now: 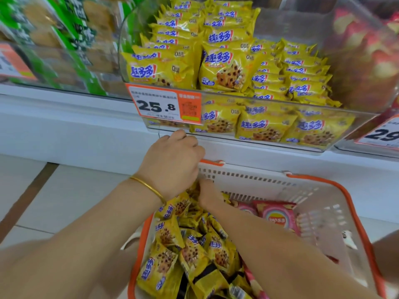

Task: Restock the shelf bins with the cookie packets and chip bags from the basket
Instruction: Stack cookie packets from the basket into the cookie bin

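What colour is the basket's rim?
The basket rim is orange, clearest in the head view.

The cookie packets (pixel 164 70) are showing glossy yellow film. The shelf bin (pixel 259 143) is presenting clear, smooth plastic; the basket (pixel 269 184) is showing perforated white plastic.

We see a white basket (pixel 319 192) with an orange rim at the lower right of the frame. Its left half is heaped with yellow cookie packets (pixel 190 251) lying jumbled, and pink chip bags (pixel 278 216) lie toward its far wall. At the upper centre, a clear shelf bin (pixel 298 22) holds rows of shelved packets (pixel 228 70), yellow and upright.
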Demonstrator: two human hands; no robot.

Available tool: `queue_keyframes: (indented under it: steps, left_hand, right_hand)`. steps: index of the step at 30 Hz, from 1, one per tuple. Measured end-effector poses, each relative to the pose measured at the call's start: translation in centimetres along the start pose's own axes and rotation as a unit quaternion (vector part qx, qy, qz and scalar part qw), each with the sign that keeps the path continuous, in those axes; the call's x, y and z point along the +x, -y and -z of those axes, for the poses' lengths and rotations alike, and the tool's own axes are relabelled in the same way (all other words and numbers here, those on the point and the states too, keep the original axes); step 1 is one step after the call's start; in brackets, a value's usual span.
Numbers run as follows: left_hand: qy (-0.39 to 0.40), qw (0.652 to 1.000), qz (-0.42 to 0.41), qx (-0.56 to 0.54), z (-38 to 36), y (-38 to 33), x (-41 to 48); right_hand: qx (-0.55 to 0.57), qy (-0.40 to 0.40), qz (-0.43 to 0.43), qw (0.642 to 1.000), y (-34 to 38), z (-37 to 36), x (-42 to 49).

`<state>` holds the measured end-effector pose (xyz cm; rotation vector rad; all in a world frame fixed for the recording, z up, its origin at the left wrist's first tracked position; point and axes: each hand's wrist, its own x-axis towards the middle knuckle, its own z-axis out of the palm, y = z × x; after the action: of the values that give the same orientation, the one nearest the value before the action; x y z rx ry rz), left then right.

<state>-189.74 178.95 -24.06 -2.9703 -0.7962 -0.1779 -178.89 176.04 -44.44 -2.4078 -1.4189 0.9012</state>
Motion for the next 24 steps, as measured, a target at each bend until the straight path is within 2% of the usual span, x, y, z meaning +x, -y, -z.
queue_keyframes:
  steps: [4,7,11,17,21,24]
  left_hand:
    - [0.080,0.997,0.020,-0.002,-0.2,-0.5,0.4]
    - [0.094,0.995,0.030,-0.021,-0.3,-1.1,0.7]
    - [0.099,0.994,0.032,-0.033,-0.1,-2.0,1.2]
    - [0.139,0.989,0.032,-0.043,-0.2,-1.6,1.2]
    - [0.188,0.981,0.031,-0.044,-0.3,-1.6,2.0]
    - [0.245,0.964,0.035,-0.099,-0.3,-2.3,2.4]
  right_hand:
    - [-0.021,-0.039,0.043,0.998,-0.9,1.3,-0.8]
    - [-0.029,-0.056,0.079,0.995,-1.9,3.5,-1.7]
    - [-0.035,-0.031,0.090,0.995,-2.7,4.5,-2.7]
    - [-0.041,-0.033,0.019,0.998,-2.7,5.6,-4.0]
    - [0.011,-0.013,0.066,0.998,-2.7,11.2,-6.2]
    - [0.103,0.002,0.089,0.991,-2.5,15.7,-9.5]
